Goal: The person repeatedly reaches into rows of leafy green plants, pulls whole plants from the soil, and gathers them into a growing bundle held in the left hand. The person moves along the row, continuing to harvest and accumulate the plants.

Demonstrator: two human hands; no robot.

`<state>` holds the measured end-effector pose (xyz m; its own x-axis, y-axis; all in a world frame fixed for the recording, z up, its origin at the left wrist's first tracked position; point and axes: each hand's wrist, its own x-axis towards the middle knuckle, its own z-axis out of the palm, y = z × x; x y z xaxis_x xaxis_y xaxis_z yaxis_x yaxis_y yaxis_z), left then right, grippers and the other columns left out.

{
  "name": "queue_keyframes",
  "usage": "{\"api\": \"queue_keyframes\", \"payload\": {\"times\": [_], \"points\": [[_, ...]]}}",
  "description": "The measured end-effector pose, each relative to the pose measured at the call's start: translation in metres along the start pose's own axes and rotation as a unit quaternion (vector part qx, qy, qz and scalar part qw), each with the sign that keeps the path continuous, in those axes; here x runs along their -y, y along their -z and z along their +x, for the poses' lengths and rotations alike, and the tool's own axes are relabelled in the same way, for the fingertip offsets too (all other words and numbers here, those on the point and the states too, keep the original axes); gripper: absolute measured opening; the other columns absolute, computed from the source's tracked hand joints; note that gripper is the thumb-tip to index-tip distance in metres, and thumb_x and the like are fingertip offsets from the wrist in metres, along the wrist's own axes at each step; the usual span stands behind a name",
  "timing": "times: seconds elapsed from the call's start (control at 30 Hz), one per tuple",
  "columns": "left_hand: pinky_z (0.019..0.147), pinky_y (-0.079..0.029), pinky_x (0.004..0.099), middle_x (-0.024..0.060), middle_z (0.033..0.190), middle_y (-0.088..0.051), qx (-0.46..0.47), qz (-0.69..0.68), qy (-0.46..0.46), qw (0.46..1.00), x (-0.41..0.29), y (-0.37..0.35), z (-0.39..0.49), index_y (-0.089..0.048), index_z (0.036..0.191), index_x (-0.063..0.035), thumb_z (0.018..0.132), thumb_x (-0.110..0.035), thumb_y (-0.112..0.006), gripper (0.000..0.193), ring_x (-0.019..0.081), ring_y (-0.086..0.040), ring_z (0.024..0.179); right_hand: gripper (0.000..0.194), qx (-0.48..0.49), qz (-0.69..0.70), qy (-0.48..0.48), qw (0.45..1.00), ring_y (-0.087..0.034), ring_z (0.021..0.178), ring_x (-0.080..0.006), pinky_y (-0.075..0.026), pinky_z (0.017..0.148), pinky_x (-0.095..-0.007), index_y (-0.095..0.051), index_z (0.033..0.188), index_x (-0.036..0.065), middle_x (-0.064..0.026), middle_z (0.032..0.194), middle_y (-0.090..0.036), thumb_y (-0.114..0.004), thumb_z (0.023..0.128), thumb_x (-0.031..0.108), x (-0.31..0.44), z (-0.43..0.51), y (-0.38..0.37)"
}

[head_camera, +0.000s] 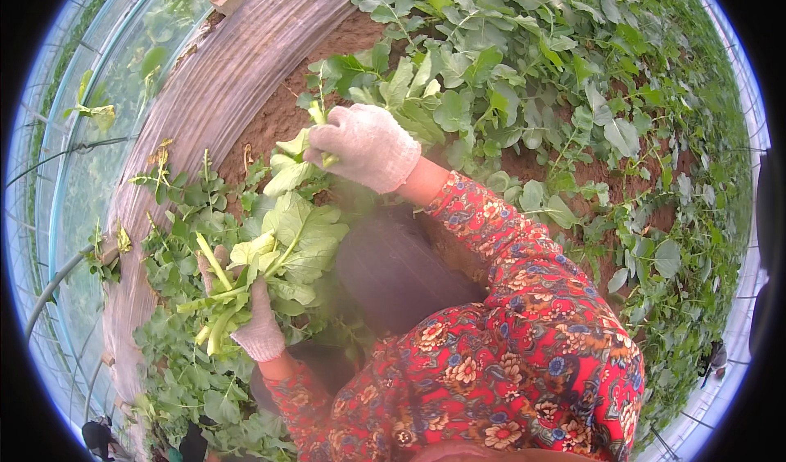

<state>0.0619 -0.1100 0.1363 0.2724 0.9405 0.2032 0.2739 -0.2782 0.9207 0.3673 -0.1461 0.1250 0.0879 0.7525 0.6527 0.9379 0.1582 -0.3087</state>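
In a white knit glove, my left hand (pixel 261 327) holds a bunch of cut leafy green shoots (pixel 227 296), thick pale stems pointing left and broad leaves lying to the right. Parts of its fingers are hidden behind the stems. Farther forward, my gloved right hand (pixel 365 146) is curled around a single green shoot (pixel 317 113), whose pale end shows below the fingers. Light green leaves (pixel 290 170) hang beside that hand, close to the bunch. Both hands are above low leafy vegetable plants (pixel 178 265) on brown soil.
Dense plants (pixel 552 63) spread ahead and to the right. Clear plastic film (pixel 245 57) edges the bed at left, beside the greenhouse's plastic wall and a bent metal pipe (pixel 52 290). My dark-clothed knee (pixel 399 272) is below my right arm. Another person (pixel 101 440) is at lower left.
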Motion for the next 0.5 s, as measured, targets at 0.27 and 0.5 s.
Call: {"api": "queue_keyframes", "payload": {"times": [0.27, 0.5], "points": [[0.117, -0.038, 0.0389, 0.013, 0.156, -0.044, -0.061, 0.084, 0.088, 0.991, 0.058, 0.084, -0.041, -0.02, 0.159, -0.0031, 0.091, -0.028, -0.079, 0.093, 0.0266, -0.047, 0.14, 0.014, 0.075, 0.34, 0.157, 0.924, -0.066, 0.07, -0.0288, -0.052, 0.058, -0.0435, -0.068, 0.086, 0.028, -0.002, 0.081, -0.062, -0.076, 0.077, 0.034, 0.191, 0.058, -0.001], [0.096, -0.053, 0.0365, 0.0125, 0.137, -0.054, -0.052, 0.213, 0.111, 0.969, 0.06, 0.122, -0.074, -0.045, 0.144, -0.0012, 0.096, -0.013, -0.063, 0.052, 0.0251, -0.055, 0.126, 0.023, 0.07, 0.575, -0.007, 0.815, -0.07, 0.085, -0.0291, -0.055, 0.075, -0.0384, -0.072, 0.101, 0.017, -0.0056, 0.093, -0.069, -0.076, 0.08, 0.025, 0.271, 0.053, -0.016]]}}
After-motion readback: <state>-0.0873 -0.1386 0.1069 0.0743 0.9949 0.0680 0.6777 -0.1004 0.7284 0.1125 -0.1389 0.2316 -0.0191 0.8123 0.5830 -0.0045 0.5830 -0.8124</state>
